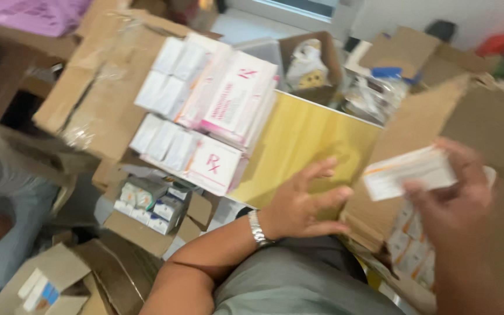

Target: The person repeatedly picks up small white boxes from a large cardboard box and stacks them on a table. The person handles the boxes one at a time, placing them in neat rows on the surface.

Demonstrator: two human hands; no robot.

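Observation:
My right hand [453, 201] grips a small white box with an orange stripe [406, 173], held above an open cardboard carton [415, 125]. Several similar small boxes [412, 251] lie inside that carton below the hand. My left hand [301, 204], with a metal watch on the wrist, has its fingers spread and rests against the carton's near flap, holding nothing. The picture is blurred by motion.
Stacks of white and pink boxes [217, 111] sit on a flattened carton [97, 87] at the left. A yellow surface [304, 143] lies between them and my carton. A small carton of teal-and-white packs [150, 204] stands lower left. Another person's leg [1, 204] is at the far left.

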